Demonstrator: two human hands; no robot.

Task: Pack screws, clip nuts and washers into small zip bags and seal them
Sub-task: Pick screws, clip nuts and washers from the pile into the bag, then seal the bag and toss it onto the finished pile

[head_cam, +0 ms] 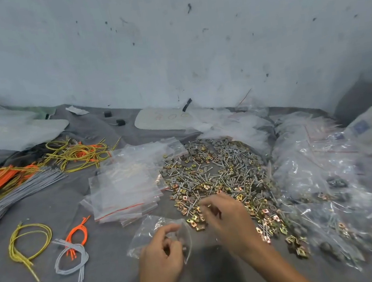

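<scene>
L hand (162, 251) pinches bag (148, 229) mouth open, low centre, so R hand (227, 218), prob. pinching clip nuts (198, 225) off pile (213, 172), can load it.

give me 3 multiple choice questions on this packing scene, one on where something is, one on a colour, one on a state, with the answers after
1. Where is the bag stack relative to the pile of hardware?
A. to its left
B. to its right
C. behind it, at the wall

2. What colour is the leftmost near cord loop?
A. blue
B. yellow
C. white

3. What state is the bag in the left hand in?
A. sealed and full
B. mouth held open
C. folded flat

Answers:
1 A, the stack lies just left of the pile.
2 B, the loop is plainly yellow against the grey cloth.
3 B, the fingers grip the bag and its mouth gapes toward the pile.
</scene>
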